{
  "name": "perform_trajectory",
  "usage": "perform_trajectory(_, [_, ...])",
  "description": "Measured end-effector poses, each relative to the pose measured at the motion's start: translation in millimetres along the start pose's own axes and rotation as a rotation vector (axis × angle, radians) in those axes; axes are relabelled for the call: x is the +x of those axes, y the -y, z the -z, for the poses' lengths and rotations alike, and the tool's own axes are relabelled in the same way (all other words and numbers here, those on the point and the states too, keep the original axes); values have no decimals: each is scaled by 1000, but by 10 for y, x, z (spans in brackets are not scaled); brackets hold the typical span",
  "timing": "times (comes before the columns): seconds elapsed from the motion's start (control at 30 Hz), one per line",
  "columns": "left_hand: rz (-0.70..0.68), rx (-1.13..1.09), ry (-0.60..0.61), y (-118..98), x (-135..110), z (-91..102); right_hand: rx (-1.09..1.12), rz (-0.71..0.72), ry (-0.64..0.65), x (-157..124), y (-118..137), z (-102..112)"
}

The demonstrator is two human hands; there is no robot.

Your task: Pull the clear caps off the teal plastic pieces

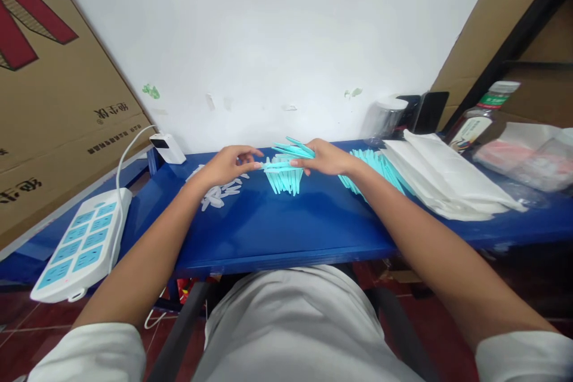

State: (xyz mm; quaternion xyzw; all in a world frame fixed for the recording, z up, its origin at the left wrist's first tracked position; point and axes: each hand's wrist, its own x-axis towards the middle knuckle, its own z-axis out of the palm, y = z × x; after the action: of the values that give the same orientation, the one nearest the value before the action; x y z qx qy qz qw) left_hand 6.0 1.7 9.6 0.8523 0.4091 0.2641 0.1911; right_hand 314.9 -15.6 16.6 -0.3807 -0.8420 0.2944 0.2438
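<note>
A bundle of slim turquoise plastic sticks (293, 147) is gripped in my right hand (329, 157). One of these sticks lies crosswise between my two hands, under the right thumb, with a whitish end pointing left. The thumb tip of my left hand (230, 164) touches or nearly touches that end; its index finger is stretched out, apart from the thumb. Just below is a row of turquoise sticks (285, 180) lying side by side on the blue table (268, 233). Small translucent plastic pieces (217, 196) are scattered beneath my left hand, partly hidden by it.
More turquoise sticks (378, 168) lie beyond my right forearm, beside white flat bags (452, 176). A bottle (477, 116), a clear jar (387, 116) and dark phone-like slabs (432, 112) stand behind. At left are a power strip (83, 245), a small white device (168, 148) and its cable.
</note>
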Motion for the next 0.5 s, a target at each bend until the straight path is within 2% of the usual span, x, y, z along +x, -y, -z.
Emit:
perform_trajectory(0.07, [57, 77, 148, 147, -32, 163, -31, -33, -12, -9, -36, 42])
perform_trajectory(0.1, [86, 119, 178, 222, -47, 213, -42, -46, -7, -10, -60, 54])
perform_trajectory(0.17, [129, 239, 149, 355, -65, 246, -59, -64, 14, -3, -104, 60])
perform_trajectory(0.23, [128, 283, 136, 449, -62, 208, -78, -74, 35, 9, -136, 49])
perform_trajectory(0.33, [138, 236, 151, 529, -31, 89, -90, -66, 57, 26, -149, 28])
perform_trajectory(0.5, [116, 236, 61, 574, 12, -82, -86, -55, 71, 29, -127, 20])
